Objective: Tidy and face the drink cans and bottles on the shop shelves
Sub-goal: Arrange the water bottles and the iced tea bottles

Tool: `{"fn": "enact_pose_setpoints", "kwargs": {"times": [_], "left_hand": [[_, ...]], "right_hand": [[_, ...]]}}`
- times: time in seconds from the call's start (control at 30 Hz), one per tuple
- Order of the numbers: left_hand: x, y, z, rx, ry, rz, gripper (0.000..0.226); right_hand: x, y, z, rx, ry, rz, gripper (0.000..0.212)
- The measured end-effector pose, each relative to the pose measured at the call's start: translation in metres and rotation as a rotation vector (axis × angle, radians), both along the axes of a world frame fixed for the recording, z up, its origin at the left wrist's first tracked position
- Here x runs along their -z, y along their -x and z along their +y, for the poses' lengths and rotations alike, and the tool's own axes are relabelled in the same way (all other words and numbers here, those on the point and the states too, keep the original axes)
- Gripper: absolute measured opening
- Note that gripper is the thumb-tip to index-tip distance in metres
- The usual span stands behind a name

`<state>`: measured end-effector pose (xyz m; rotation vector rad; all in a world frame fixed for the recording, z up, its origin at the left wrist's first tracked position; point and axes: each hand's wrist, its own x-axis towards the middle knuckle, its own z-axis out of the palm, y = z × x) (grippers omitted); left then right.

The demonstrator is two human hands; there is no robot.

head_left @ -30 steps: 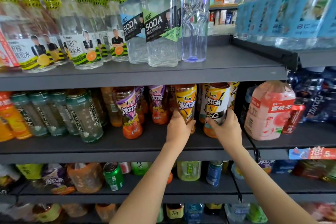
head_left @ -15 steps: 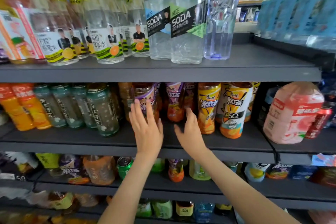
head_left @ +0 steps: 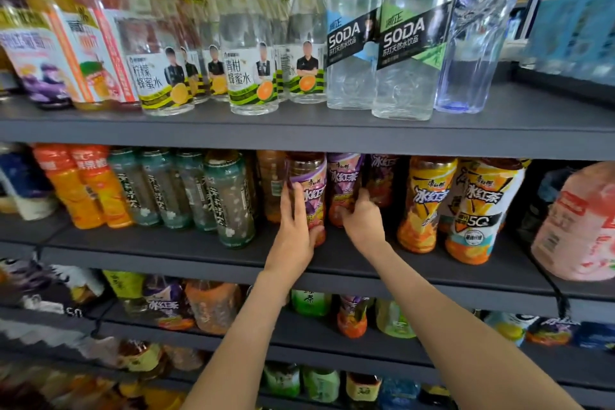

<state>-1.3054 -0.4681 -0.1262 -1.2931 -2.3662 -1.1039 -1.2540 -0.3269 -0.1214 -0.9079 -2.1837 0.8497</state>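
Fingers (head_left: 289, 206) of left hand (head_left: 294, 230) grip front purple bottle (head_left: 311, 191), right hand (head_left: 364, 225) rear purple bottle (head_left: 342, 181); yellow bottles (head_left: 429, 206) adjacent.

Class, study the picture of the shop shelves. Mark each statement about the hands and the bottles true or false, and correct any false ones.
1. The left hand grips the front purple-label bottle on the middle shelf. True.
2. The right hand holds one of the yellow-label bottles. False: it holds the second purple-label bottle; the yellow-label bottles stand untouched to its right.
3. The two SODA bottles stand upright on the top shelf. True.
4. The pink jug stands on the top shelf. False: it stands one level lower, right of the yellow-label bottles.
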Motion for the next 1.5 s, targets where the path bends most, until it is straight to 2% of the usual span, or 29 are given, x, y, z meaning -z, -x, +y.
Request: {"fn": "enact_pose_setpoints", "kwargs": {"times": [0.1,0.17,0.27,0.4,0.53,0.6,0.7,0.8,0.87,0.97,1.03,1.1,1.17,1.23,1.37,1.43,1.5], "left_hand": [[0.000,-0.002,-0.001,-0.010,-0.006,0.028,0.099],[0.001,-0.006,0.001,-0.075,-0.034,0.119,0.106],[0.007,-0.023,0.007,-0.161,-0.079,0.269,0.098],[0.010,-0.062,0.027,-0.052,-0.175,0.349,0.087],[0.008,-0.109,0.067,0.149,-0.189,0.373,0.073],[0.006,-0.127,0.088,0.204,-0.201,0.343,0.071],[0.006,-0.145,0.116,0.175,-0.203,0.213,0.079],[0.003,-0.153,0.134,0.099,-0.190,-0.037,0.086],[0.001,-0.151,0.140,0.100,-0.173,-0.186,0.086],[0.001,-0.149,0.142,0.093,-0.171,-0.198,0.087],[0.001,-0.153,0.144,0.073,-0.173,-0.145,0.093],[0.004,-0.160,0.146,0.037,-0.187,-0.010,0.099],[0.006,-0.170,0.149,0.021,-0.214,0.127,0.101],[0.006,-0.183,0.151,0.058,-0.240,0.244,0.095],[0.005,-0.217,0.166,0.228,-0.248,0.398,0.085],[0.006,-0.236,0.181,0.325,-0.238,0.395,0.080],[0.005,-0.253,0.199,0.364,-0.244,0.346,0.074]], "right_hand": [[0.000,0.002,-0.004,0.013,-0.005,-0.004,0.050],[0.000,-0.001,-0.006,0.003,0.001,-0.021,0.057],[-0.003,-0.022,-0.013,-0.050,-0.036,0.005,0.066],[-0.003,-0.081,-0.027,-0.103,-0.278,0.161,0.046],[-0.010,-0.152,-0.005,0.022,-0.390,0.293,0.031],[-0.011,-0.179,0.018,0.155,-0.373,0.342,0.031],[-0.010,-0.198,0.050,0.267,-0.289,0.306,0.046],[-0.009,-0.193,0.070,0.182,-0.169,0.208,0.065],[-0.009,-0.187,0.078,0.145,-0.091,0.166,0.064],[-0.007,-0.184,0.086,0.144,-0.067,0.097,0.060],[-0.005,-0.184,0.089,0.106,-0.051,0.097,0.063],[-0.006,-0.184,0.091,0.039,-0.007,0.105,0.067],[-0.009,-0.190,0.092,-0.040,0.030,0.101,0.060],[-0.012,-0.208,0.092,-0.073,-0.032,0.130,0.049],[-0.014,-0.276,0.100,0.102,-0.374,0.313,0.023],[-0.017,-0.310,0.113,0.261,-0.415,0.404,0.021],[-0.016,-0.333,0.141,0.423,-0.381,0.404,0.026]]}}
